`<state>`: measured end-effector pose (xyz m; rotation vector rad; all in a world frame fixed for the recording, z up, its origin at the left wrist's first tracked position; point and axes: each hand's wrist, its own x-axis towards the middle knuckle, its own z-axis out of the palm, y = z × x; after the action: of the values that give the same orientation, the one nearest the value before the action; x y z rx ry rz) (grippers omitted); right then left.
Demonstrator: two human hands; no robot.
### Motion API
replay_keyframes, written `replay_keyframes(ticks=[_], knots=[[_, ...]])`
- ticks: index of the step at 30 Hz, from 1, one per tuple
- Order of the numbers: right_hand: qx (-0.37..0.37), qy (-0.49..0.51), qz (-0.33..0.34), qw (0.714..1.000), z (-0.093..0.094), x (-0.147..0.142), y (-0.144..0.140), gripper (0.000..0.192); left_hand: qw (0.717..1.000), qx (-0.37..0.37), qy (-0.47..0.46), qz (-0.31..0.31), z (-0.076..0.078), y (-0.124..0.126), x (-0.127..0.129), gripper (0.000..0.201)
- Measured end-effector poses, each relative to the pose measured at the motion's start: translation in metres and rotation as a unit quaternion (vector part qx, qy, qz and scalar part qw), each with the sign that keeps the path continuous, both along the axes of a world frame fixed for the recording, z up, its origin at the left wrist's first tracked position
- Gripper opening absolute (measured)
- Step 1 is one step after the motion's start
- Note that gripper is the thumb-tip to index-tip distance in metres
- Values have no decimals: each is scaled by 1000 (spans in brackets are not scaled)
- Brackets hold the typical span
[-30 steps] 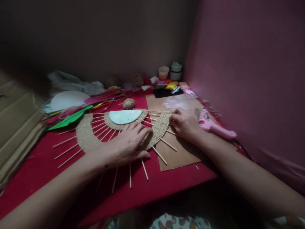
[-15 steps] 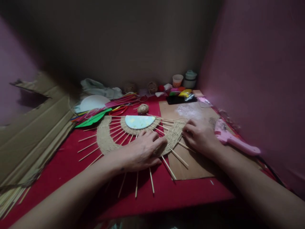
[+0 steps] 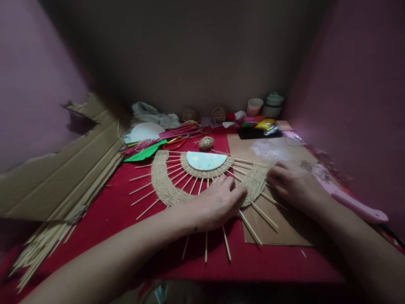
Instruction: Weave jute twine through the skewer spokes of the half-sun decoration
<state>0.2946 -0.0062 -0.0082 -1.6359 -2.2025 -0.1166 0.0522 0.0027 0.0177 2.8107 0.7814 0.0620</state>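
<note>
Left hand [image 3: 215, 202] lies palm down on the lower middle of the woven half-ring [image 3: 164, 185], fingers close together and flat, pressing on the weave and the sticks beneath rather than gripping anything. Right hand [image 3: 292, 183] rests at the right end of the same weave, fingers curled narrow with their tips at the weave's edge; whether they pinch a strand cannot be told. The half-ring sits on the red worktop [image 3: 95, 219], its right end overlapping a brown card sheet [image 3: 284, 230]. Thin wooden sticks [image 3: 253, 230] fan outward from under both hands, past the fingertips and toward the near edge. Just beyond the left fingers, inside the ring, lies a pale half-disc [image 3: 205, 160] edged with weave. Further beyond it, a small ball of twine [image 3: 206, 143]. To the outside of the right hand, a pink glue gun [image 3: 351, 200] lies on the worktop. Well left of the left fingers, a slab of cardboard [image 3: 63, 177] leans, with a bundle of loose sticks [image 3: 41, 249] below it. Far behind the fingers, near the wall: a cup [image 3: 255, 107], a lidded jar [image 3: 274, 104], coloured packets [image 3: 261, 124].
</note>
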Motion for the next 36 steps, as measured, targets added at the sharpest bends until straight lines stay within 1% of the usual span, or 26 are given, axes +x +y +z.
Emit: replay_keyframes(ticks=[4,8,12,16,19,25,27,30,32,34,36], knots=[[-9,5,13,1000,2,-1,0,17,1000,-12,2,4,3,-5,2,29],[-10,3,12,1000,1,-2,-2,18,1000,-10,7,0,6,-7,1,30],[0,22,18,1000,-1,-3,0,18,1000,-4,11,-16,6,-1,-6,29],[-10,51,38,998,-2,-2,1,16,1000,-8,-3,-17,1,9,-13,35],[-17,60,28,998,0,-1,1,15,999,-21,-16,-20,-1,13,-15,40],[-29,64,17,997,5,2,0,13,996,-69,-45,-16,3,18,-17,47],[-29,71,15,997,5,2,1,13,996,-61,-68,2,0,21,-17,42],[-19,71,11,997,3,1,1,14,993,1,-109,42,-8,23,-15,34],[-10,69,17,997,1,0,2,15,992,27,-114,49,-11,20,-14,30],[1,71,27,997,-3,0,3,15,993,19,-112,43,-9,17,-13,26],[12,78,31,996,-6,-2,5,15,991,-1,-118,59,-1,20,-16,25]])
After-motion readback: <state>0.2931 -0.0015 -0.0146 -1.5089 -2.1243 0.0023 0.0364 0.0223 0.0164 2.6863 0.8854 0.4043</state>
